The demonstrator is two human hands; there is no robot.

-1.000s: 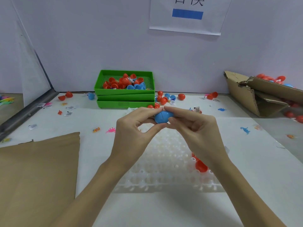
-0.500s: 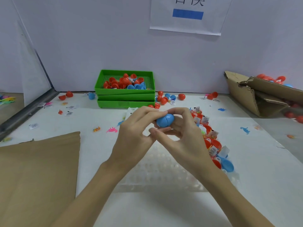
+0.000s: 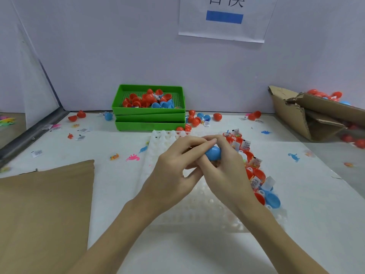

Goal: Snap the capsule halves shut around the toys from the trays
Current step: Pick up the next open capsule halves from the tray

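Head view: your left hand [image 3: 173,171] and right hand [image 3: 223,171] are both curled round the blue capsule [image 3: 213,152], pinching it between them above the white bumped tray [image 3: 197,204] in the middle of the white table [image 3: 316,204]. Open capsule halves [image 3: 256,175] with toys line the tray's right side. Stacked green trays [image 3: 150,117] sit at the far edge against the pale wall [image 3: 98,46]; a torn cardboard box [image 3: 308,117] fills the far right corner, brown paper [image 3: 43,210] the near left.
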